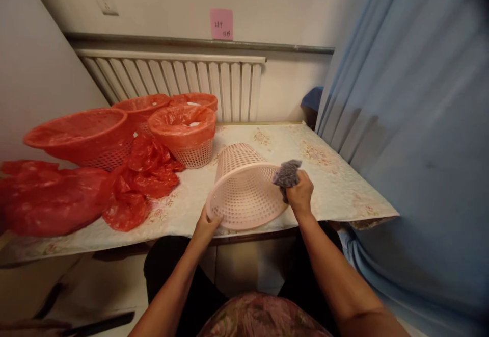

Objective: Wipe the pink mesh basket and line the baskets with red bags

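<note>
A pale pink perforated plastic wastebasket [248,194] lies on its side on the table, its wide mouth turned toward me. My left hand [206,227] grips the lower left of its rim, thumb on the inside. In my right hand [301,191] is a bunched grey cloth [287,174], pressed at the right side of the rim. The fingertips of that hand are partly hidden by the cloth.
Several baskets lined with red plastic bags [181,128] stand at the back left. Loose red bags [141,184] lie in front of them. A floral tablecloth [321,158] covers the table. Behind is a radiator [214,84]; a blue curtain [412,138] hangs at the right.
</note>
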{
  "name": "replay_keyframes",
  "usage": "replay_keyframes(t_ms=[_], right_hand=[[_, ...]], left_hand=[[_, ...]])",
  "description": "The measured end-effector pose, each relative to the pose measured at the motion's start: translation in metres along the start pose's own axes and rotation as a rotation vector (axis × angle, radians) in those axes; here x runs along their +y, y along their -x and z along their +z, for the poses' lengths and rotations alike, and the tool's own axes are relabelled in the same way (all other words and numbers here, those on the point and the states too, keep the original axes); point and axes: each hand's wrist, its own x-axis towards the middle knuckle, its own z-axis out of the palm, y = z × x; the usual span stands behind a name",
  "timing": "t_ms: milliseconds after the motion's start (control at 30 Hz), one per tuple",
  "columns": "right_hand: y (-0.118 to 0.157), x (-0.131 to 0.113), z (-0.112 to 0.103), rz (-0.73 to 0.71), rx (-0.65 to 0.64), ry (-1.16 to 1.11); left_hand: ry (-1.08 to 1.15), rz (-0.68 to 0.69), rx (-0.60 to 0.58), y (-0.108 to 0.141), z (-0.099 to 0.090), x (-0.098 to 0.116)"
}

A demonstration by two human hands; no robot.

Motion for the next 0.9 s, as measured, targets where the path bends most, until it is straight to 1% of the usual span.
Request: replay_keyframes(t_ms=[33, 67, 133, 167, 233, 267, 333, 433, 533, 600, 633, 700, 733, 767, 800, 867, 900], right_hand=[[-0.012, -0.015, -0.006, -0.173, -0.034, 0.072], [-0.021, -0.03, -0.011, -0.309, -0.07, 0.137], [-0.032, -0.056, -0.016, -0.534, -0.162, 0.248], [-0.035, -0.066, -0.017, -0.613, -0.209, 0.285], [-0.036, -0.079, -0.017, -0.7, -0.285, 0.321], [-0.036, -0.081, -0.016, -0.712, -0.309, 0.321], [-0.034, -0.078, -0.015, -0.697, -0.319, 0.294], [-0.028, -0.057, -0.017, -0.614, -0.279, 0.203], [-0.012, -0.022, -0.014, -0.432, -0.209, 0.08], [0.006, 0.003, -0.006, -0.253, -0.143, 0.006], [0.018, 0.015, -0.001, -0.138, -0.099, -0.029], [0.044, 0.034, 0.012, 0.136, -0.009, -0.137], [0.057, 0.04, 0.018, 0.251, 0.011, -0.198], [0.068, 0.045, 0.023, 0.336, 0.021, -0.247], [0.077, 0.046, 0.027, 0.387, 0.017, -0.282], [0.089, 0.042, 0.031, 0.412, -0.003, -0.309], [0.091, 0.036, 0.03, 0.408, -0.01, -0.313]], left_hand=[[-0.051, 0.04, 0.029, -0.003, 0.0, 0.01], [-0.12, 0.07, 0.043, -0.006, 0.001, 0.021], [-0.295, 0.106, 0.02, -0.011, 0.003, 0.04], [-0.38, 0.125, 0.008, -0.013, 0.004, 0.047], [-0.502, 0.162, 0.005, -0.017, 0.007, 0.054], [-0.533, 0.172, 0.012, -0.018, 0.009, 0.054], [-0.543, 0.187, 0.02, -0.019, 0.009, 0.048], [-0.489, 0.2, 0.024, -0.017, 0.007, 0.035], [-0.404, 0.171, 0.058, -0.014, 0.001, 0.025], [-0.356, 0.156, 0.09, -0.013, -0.003, 0.019], [-0.34, 0.151, 0.104, -0.012, -0.004, 0.016], [-0.317, 0.138, 0.127, -0.012, -0.007, 0.009], [-0.298, 0.126, 0.141, -0.012, -0.008, 0.005], [-0.272, 0.111, 0.162, -0.013, -0.009, 0.001], [-0.239, 0.095, 0.184, -0.014, -0.011, -0.003], [-0.13, 0.043, 0.214, -0.016, -0.014, -0.012], [-0.062, -0.007, 0.22, -0.018, -0.015, -0.015]])
